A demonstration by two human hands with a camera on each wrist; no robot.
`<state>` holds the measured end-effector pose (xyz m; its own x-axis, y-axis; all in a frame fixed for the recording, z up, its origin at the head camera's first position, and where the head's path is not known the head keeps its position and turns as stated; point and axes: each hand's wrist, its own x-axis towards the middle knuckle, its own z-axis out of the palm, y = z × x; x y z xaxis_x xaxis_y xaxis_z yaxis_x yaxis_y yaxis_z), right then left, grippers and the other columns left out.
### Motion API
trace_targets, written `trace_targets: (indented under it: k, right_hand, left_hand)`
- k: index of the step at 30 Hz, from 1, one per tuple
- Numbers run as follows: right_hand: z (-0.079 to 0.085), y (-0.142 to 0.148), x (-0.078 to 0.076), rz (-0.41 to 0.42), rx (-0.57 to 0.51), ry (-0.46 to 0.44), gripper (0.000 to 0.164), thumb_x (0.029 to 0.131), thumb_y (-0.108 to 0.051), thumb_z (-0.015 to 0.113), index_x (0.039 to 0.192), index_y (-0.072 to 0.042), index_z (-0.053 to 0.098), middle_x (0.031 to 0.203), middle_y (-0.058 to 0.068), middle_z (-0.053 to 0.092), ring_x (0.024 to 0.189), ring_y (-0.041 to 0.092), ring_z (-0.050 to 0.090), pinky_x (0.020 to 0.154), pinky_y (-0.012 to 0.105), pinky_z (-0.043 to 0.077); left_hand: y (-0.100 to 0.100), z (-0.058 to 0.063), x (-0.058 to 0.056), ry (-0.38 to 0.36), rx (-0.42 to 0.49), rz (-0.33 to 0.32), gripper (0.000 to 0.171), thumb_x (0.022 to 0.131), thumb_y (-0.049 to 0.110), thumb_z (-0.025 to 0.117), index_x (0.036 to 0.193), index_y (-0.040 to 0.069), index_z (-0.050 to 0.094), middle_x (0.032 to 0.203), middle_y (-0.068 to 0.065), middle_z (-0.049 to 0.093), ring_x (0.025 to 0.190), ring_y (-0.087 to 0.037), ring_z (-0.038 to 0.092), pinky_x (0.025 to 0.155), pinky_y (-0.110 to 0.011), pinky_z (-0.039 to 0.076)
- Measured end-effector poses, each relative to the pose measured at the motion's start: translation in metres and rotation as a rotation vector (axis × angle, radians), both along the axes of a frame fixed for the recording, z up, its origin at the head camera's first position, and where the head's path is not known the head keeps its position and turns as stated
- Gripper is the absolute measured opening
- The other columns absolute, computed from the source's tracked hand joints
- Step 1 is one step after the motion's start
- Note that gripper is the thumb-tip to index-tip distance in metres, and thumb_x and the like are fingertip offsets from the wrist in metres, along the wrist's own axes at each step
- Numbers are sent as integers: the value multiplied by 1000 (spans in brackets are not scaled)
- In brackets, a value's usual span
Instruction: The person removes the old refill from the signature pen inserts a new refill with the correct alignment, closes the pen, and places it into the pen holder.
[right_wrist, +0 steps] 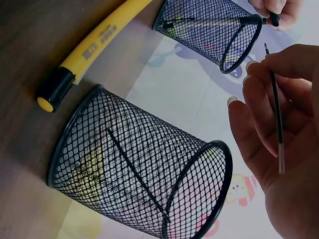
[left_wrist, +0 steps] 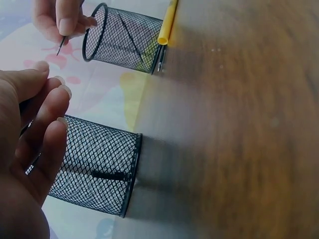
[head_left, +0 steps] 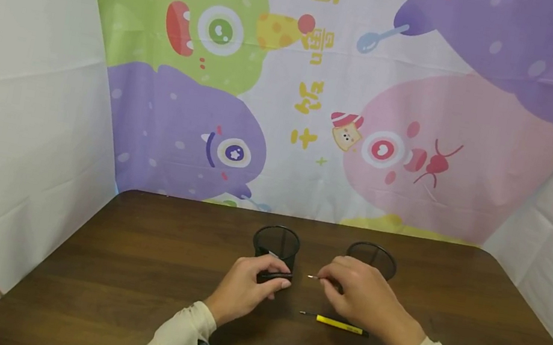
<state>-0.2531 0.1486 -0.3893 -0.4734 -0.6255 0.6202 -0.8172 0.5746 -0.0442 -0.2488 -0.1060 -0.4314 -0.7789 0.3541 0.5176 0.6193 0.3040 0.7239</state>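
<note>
My left hand [head_left: 249,287] pinches a dark pen barrel [head_left: 277,275] between thumb and fingers, in front of the left mesh pen holder [head_left: 279,228]. Across a small gap, my right hand [head_left: 368,295] pinches a thin pen refill [right_wrist: 277,109] near its tip. The refill's metal point faces the barrel and stays apart from it; its pale rear end hangs over the right palm in the right wrist view. Below the right hand lies a yellow pen barrel [head_left: 339,324] on the table, with another refill tip [head_left: 306,313] showing past its left end.
The right mesh pen holder [right_wrist: 134,159] stands behind the right hand, with a thin dark stick [right_wrist: 137,172] in it. A slim pen-like item [right_wrist: 204,22] shows through the left holder's mesh. Behind the wooden table [head_left: 128,270] hangs a cartoon-printed cloth [head_left: 301,189].
</note>
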Motion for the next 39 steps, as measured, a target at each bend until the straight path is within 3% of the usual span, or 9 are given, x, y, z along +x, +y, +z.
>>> trace_targets:
  k: [9, 16, 39]
  right_hand:
    - [-1, -5, 2, 49, -20, 0, 13, 82, -5, 75, 88, -17, 73, 82, -14, 60, 67, -1, 49, 57, 17, 44]
    - [-1, -8, 4, 67, -21, 24, 14, 81, -5, 76, 86, -17, 72, 82, -13, 61, 68, -1, 49, 57, 18, 45]
    - [-4, -11, 6, 95, -32, -19, 12, 83, -6, 76, 87, -16, 70, 83, -13, 61, 70, 1, 56, 61, 20, 50]
  left_hand:
    - [-1, -2, -1, 15, -21, -27, 20, 93, 19, 75, 110, 9, 72, 89, 9, 72, 60, -5, 65, 62, -26, 57]
    - [-1, -2, -1, 2, -24, -39, 15, 94, 23, 73, 109, 20, 73, 92, 10, 72, 61, -7, 67, 62, -28, 57]
    - [0, -2, 0, -4, -30, -100, 16, 95, 21, 73, 108, 12, 74, 95, 7, 73, 63, -5, 66, 59, -26, 57]
